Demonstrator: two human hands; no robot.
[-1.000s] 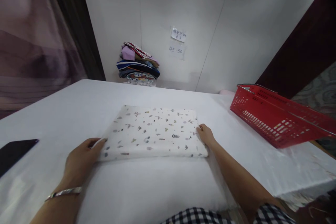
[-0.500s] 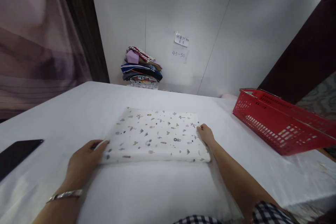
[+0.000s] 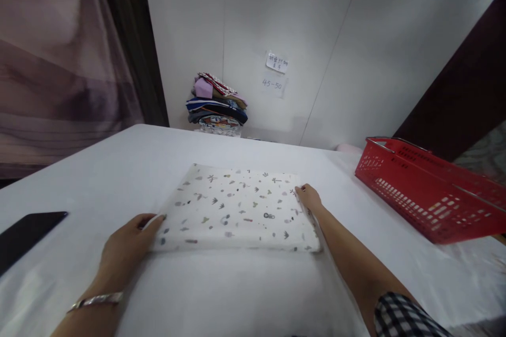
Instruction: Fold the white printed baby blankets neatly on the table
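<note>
A folded white cloth [image 3: 237, 208] printed with small grey, green and brown figures lies flat on the white table [image 3: 130, 168]. My left hand [image 3: 132, 237] pinches its left edge near the front corner, thumb on top. On the opposite side, my right hand [image 3: 309, 199] is closed on the right edge, with its fingertips partly hidden by the hand. The front edge of the cloth looks like a rounded fold.
A red plastic basket [image 3: 427, 189] with metal handles stands on the right. At the left edge lies a flat black object [image 3: 29, 234], perhaps a phone or tablet. Folded clothes [image 3: 217, 102] are piled against the back wall [image 3: 253, 21], beside paper notes [image 3: 276, 62].
The view has shifted slightly, so most things sit a little lower and further right. Both hands keep their hold on the cloth's edges, and its front edge looks slightly flatter.
</note>
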